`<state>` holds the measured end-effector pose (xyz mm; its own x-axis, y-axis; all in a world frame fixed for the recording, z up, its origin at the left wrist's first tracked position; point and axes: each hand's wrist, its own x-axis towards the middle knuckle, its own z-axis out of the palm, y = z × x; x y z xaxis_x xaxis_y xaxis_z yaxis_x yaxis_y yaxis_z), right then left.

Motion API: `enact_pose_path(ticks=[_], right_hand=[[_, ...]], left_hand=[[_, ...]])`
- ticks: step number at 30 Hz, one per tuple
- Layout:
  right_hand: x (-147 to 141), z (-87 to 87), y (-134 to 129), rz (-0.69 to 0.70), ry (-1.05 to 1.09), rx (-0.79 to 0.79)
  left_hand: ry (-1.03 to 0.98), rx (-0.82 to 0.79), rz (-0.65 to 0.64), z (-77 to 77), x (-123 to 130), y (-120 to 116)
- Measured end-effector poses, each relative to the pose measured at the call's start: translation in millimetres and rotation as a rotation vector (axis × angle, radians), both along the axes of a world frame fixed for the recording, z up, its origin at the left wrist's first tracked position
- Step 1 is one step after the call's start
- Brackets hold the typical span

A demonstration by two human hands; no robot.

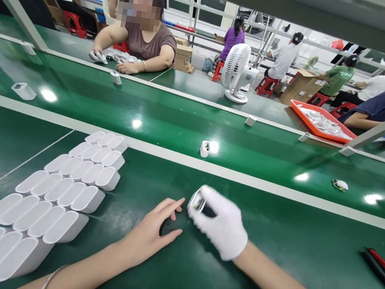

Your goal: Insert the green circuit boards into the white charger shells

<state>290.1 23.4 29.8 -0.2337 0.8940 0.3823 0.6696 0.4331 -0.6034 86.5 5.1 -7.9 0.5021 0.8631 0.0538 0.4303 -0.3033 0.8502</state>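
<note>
In a white glove, my right hand (220,221) grips a small white plastic housing (198,202) between thumb and fingers. Its end facing me shows something inside that is too blurred to name. My left hand (154,228) is bare, with thumb and fingers apart and nothing in it, just left of the housing and not touching it. Farther left, several white oval-ended casings (62,191) stand in rows on the green table (135,285).
Beyond a pale rail runs a green belt bearing another housing (205,149) and a small part (340,185). Black-and-red handles (383,272) lie at right. Across stand a white fan (237,71), a red tray (321,121) and a seated co-worker (142,45).
</note>
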Motion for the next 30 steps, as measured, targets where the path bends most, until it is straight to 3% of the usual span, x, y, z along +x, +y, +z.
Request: enact_pose_path(ticks=[3,5,8,11,14,17,21,25,30], right_hand=[[33,11.8,55,-0.385,-0.143,-0.093],[56,11.7,89,-0.524,-0.184,-0.101],[74,5.5,118,-0.603,-0.249,-0.132],[60,3.8,121,-0.603,-0.334,-0.104],[16,11.9,115,-0.431,-0.407,0.008],[-51,26.1,118,-0.019,-0.462,0.061],[-152,48.7,143,0.553,-0.625,0.095],[-230,66.6,174,0.627,-0.689,0.047],[-278,68.8,192,0.533,-0.743,-0.172]], left_hand=[[0.061,-0.012,-0.003,2.8,-2,1],[0.067,-0.014,-0.009,4.9,-2,1],[0.055,-0.007,-0.023,6.9,-2,1],[0.055,0.001,-0.024,7.8,-2,1],[0.071,0.028,-0.017,8.0,0,1],[0.08,0.081,-0.014,7.7,0,2],[0.083,0.105,-0.012,5.8,0,4],[0.07,0.083,-0.027,-0.6,-2,5],[0.05,0.115,-0.079,-11.3,-3,8]])
